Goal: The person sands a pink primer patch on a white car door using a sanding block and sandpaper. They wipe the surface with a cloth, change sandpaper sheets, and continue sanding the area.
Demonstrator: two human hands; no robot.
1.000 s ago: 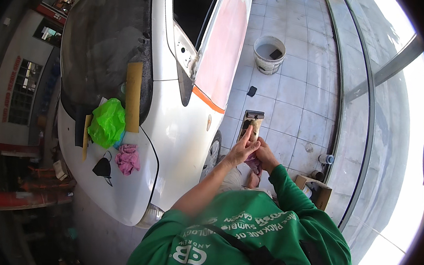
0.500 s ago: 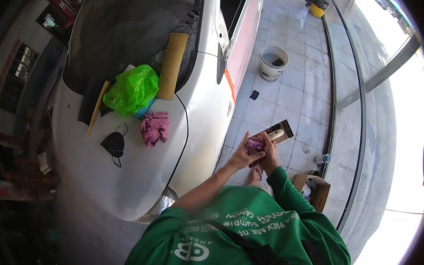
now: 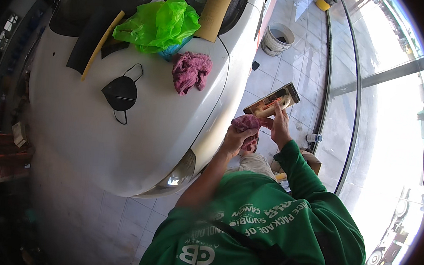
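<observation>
1. The car hood [image 3: 137, 126] is spread across the frame's left and centre.
2. On it, a plastic bag [image 3: 158, 23] is set at the top, a rag [image 3: 191, 72] just right below it, a face mask [image 3: 120, 94] lower left.
3. A bucket [image 3: 277, 39] is placed on the floor [image 3: 298, 54], upper right.
4. The sanding block [image 3: 273, 100] is held right of the hood, above the hands.

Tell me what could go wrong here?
The flat rectangular sanding block is held by the right hand only at one end, over hard floor tiles, so it might drop. The crumpled pink rag and black face mask lie loose on the sloping white car bonnet and could slide off.
</observation>
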